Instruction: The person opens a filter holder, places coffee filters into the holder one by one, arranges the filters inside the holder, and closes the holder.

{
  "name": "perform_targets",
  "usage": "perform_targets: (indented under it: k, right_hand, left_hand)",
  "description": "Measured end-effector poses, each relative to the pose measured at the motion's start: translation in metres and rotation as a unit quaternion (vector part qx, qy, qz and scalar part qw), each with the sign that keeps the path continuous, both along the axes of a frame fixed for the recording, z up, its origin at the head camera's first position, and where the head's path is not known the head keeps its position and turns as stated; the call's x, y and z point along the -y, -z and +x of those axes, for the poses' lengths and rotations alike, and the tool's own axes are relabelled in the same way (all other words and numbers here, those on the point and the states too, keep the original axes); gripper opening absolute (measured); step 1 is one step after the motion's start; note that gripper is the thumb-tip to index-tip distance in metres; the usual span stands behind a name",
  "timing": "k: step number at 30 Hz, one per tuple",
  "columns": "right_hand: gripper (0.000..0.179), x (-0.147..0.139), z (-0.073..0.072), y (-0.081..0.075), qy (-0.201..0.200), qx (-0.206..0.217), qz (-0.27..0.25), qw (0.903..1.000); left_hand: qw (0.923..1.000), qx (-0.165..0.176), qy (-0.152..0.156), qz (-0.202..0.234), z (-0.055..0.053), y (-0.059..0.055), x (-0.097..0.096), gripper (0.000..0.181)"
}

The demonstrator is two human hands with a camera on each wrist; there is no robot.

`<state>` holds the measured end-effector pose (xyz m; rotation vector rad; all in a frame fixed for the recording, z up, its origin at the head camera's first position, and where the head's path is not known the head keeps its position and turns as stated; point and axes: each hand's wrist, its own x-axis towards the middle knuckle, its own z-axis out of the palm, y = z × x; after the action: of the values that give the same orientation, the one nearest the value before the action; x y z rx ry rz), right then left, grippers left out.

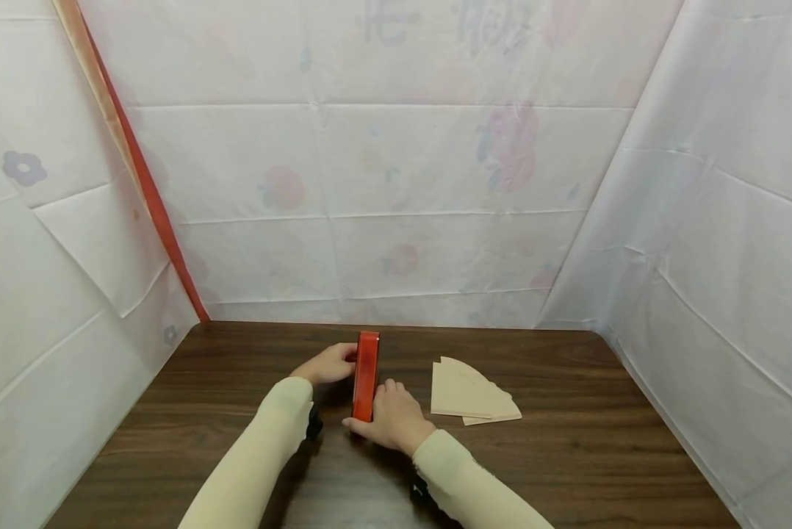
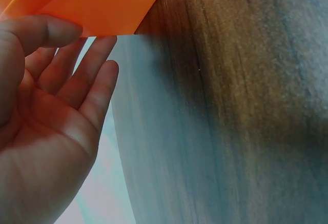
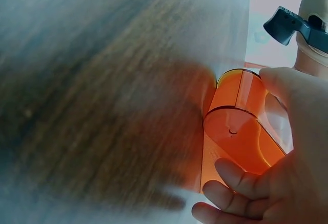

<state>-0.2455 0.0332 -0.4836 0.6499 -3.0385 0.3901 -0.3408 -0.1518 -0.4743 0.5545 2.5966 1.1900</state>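
Note:
An orange, see-through plastic holder (image 1: pixel 366 376) stands upright on the wooden table between both hands; one end is rounded in the right wrist view. My left hand (image 1: pixel 330 363) pinches its far part, thumb on the orange edge (image 2: pixel 102 14) in the left wrist view, with some fingertips partly hidden behind it. My right hand (image 1: pixel 397 416) grips the near, rounded end (image 3: pixel 233 124), thumb around the end and fingers along its right side. To the right lie two overlapping stacks of beige cone coffee filters (image 1: pixel 465 393).
The dark wooden table (image 1: pixel 588 426) is enclosed by white printed sheets (image 1: pixel 396 169) at the back and both sides. A red strip (image 1: pixel 158 213) runs down the back left corner. A black wrist band (image 3: pixel 302 29) shows on the left wrist.

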Motion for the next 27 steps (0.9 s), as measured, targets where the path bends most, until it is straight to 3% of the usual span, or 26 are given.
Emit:
perform_targets:
  k: [16,27]
  right_hand:
    - [0.069,0.0,-0.004,0.0,-0.007,-0.008,0.027,0.9996]
    - [0.059,-0.006,-0.004,-0.008,-0.015,-0.008,-0.006,0.9998]
  left_hand:
    - [0.9998,-0.02,0.004,0.008,0.004,-0.001,0.003,0.025]
    - [0.9989,-0.045,0.002,0.015,0.011,-0.006,0.004,0.034]
